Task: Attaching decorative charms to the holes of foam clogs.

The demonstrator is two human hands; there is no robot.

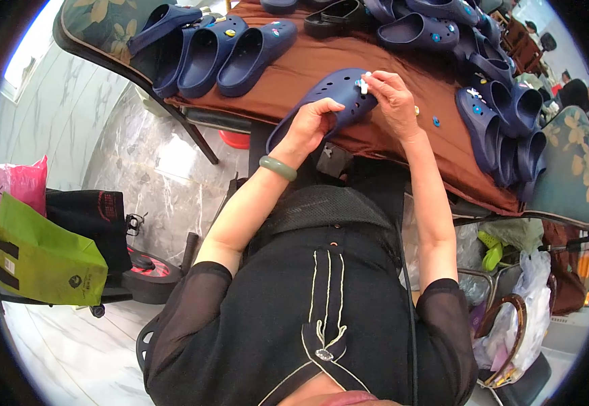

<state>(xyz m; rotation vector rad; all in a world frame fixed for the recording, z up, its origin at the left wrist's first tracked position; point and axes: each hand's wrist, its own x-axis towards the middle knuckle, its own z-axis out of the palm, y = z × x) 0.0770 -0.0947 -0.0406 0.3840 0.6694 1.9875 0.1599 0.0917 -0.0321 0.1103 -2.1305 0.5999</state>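
My left hand [313,122] grips the side of a navy blue clog shoe [328,95] with round holes, held above the near edge of the brown-clothed table [375,135]. A green bangle [278,168] sits on that wrist. My right hand [392,98] pinches a small white charm [364,82] against the top of the clog. Two small charms, one blue [436,122], lie on the cloth just right of my right hand.
Several navy clogs lie in a row at the table's far left [227,51], along the back [416,30] and stacked at the right [504,128]. A green bag [44,257], pink bag [10,186] and black bag [91,216] stand on the floor at left. Patterned chairs flank the table.
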